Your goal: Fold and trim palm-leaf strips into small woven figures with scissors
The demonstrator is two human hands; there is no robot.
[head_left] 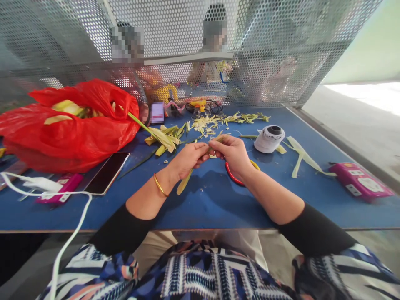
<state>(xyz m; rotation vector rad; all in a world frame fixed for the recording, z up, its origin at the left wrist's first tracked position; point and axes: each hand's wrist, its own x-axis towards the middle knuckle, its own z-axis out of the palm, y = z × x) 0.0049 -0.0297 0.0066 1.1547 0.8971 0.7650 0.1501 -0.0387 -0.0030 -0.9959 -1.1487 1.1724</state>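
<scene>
Both hands meet over the middle of the blue table (215, 208), fingertips pinched together on a yellow-green husk strip (185, 183). Its lower end hangs below my left hand (192, 157), which wears a gold bangle at the wrist. My right hand (231, 151) pinches the strip's upper part, and the exact grip is partly hidden by the fingers. Under my right wrist lie scissors with red and yellow handles (233, 175), mostly covered. Beyond the hands, small cut husk pieces (206, 123) are strewn about. A loose bunch of husks (167, 139) rests to the left.
A red plastic bag (103, 125) with husks in it fills the left side. Nearby are a dark phone (108, 173) and a white cable (83, 212). On the right stand a white thread cone (268, 139) and a purple box (359, 181). Perforated metal (175, 29) divides off people behind.
</scene>
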